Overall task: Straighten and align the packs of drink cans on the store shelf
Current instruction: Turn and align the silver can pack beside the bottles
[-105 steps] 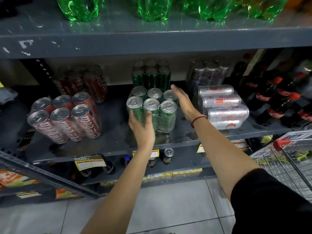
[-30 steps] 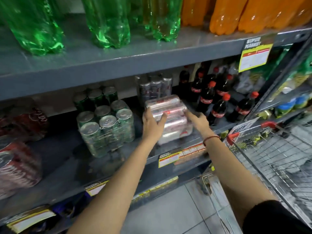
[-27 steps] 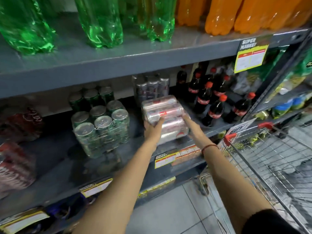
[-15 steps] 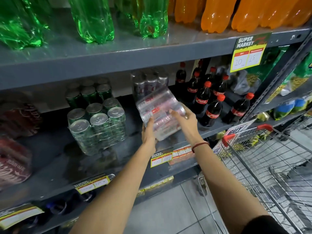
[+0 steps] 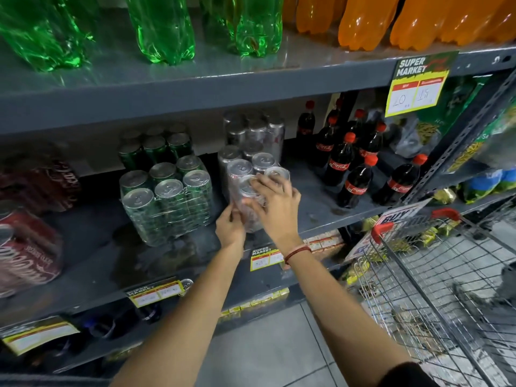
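Observation:
A shrink-wrapped pack of silver cans [image 5: 245,169] stands nearly upright, can tops up, on the grey middle shelf [image 5: 315,216]. My left hand [image 5: 230,226] grips its lower front corner. My right hand [image 5: 275,203] lies over its front top cans and right side. A second silver pack [image 5: 255,129] stands behind it. To the left a wrapped pack of green cans [image 5: 167,202] stands upright, with another green pack [image 5: 155,148] behind. Red cola can packs [image 5: 28,255] lie blurred at the far left.
Small cola bottles with red caps [image 5: 357,180] stand right of the silver pack. Large green [image 5: 162,29] and orange bottles [image 5: 363,20] fill the upper shelf. A wire shopping cart [image 5: 435,289] with a red handle stands at the lower right. Yellow price tags [image 5: 265,259] hang on the shelf edges.
The silver pack lay on its side a second ago. Both hands lifted and turned it, and it now stands with the can tops up. The view shifted right from the green pack.

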